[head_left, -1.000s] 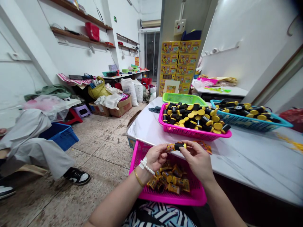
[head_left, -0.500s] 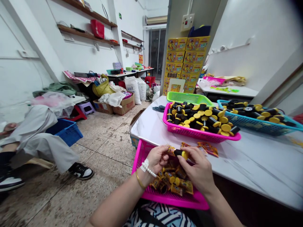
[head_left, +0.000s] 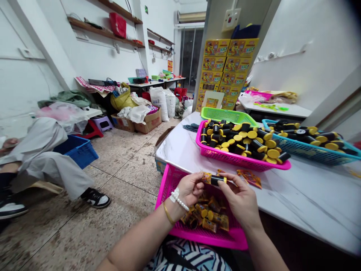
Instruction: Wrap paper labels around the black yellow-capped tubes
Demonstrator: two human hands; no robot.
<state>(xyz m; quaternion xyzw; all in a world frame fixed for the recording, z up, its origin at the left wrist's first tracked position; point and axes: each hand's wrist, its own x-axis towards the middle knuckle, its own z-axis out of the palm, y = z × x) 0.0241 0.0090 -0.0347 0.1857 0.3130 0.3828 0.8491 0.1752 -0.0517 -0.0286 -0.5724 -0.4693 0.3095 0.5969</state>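
My right hand [head_left: 242, 199] pinches a small black tube [head_left: 217, 180] at its yellow-capped end. The fingers of my left hand [head_left: 192, 189] are closed on a printed orange-yellow wrapper [head_left: 207, 177], which meets the tube's other end. Whether the tube sits inside the wrapper I cannot tell. Below both hands, a pink basket [head_left: 203, 241] contains several wrapped tubes [head_left: 209, 225] with yellow caps. More flat printed wrappers [head_left: 249, 177] lie on the white table just beyond my right hand.
On the white table [head_left: 307, 195], another pink basket [head_left: 242, 162] is heaped with black tubes, beside a blue basket [head_left: 313, 148] of tubes and a green basket [head_left: 228, 114]. Yellow printed boxes [head_left: 217, 64] are stacked behind. At left, a seated person's leg [head_left: 53, 173] is near a blue crate [head_left: 84, 150].
The black tube has turned more level, and its yellow cap's face no longer points toward me. Both hands stay together over the basket. My view has shifted slightly.
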